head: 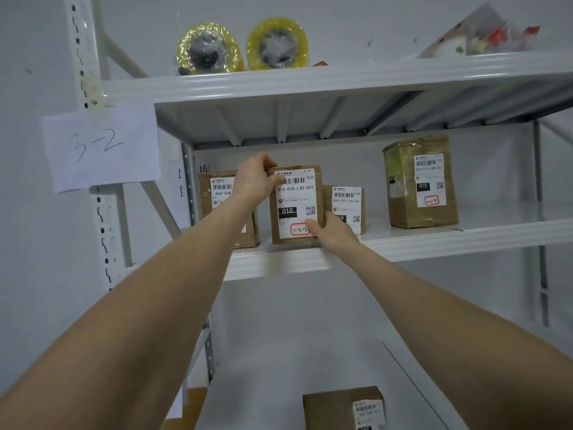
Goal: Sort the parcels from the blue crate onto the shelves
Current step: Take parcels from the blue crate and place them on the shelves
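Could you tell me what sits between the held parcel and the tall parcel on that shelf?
Head view: a smaller parcel beside the held parcel, then bare shelf up to the tall parcel.

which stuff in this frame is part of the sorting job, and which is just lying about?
Job:
parcel marked 3-2-2, gripped by left hand and right hand
middle shelf, 3-2 sign
far-left parcel, small parcel, parcel marked 3-2-4
lower-shelf parcel

Lying about, on top shelf:
two yellow tape rolls
plastic bag
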A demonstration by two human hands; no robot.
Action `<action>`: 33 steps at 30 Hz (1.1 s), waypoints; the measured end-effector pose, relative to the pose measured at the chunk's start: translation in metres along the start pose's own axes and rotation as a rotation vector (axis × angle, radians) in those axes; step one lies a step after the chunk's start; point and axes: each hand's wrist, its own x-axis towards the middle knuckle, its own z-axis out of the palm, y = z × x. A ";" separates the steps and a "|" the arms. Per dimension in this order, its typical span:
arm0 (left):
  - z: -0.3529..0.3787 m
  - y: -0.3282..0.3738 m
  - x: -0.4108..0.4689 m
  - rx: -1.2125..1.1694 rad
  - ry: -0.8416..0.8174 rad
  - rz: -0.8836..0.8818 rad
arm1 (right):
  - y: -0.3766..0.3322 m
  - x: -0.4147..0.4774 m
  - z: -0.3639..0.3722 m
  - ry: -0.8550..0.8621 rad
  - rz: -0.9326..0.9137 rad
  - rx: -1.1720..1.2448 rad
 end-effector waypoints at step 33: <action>0.039 -0.023 0.014 0.569 -0.131 0.182 | -0.012 0.019 0.040 0.143 -0.386 -0.722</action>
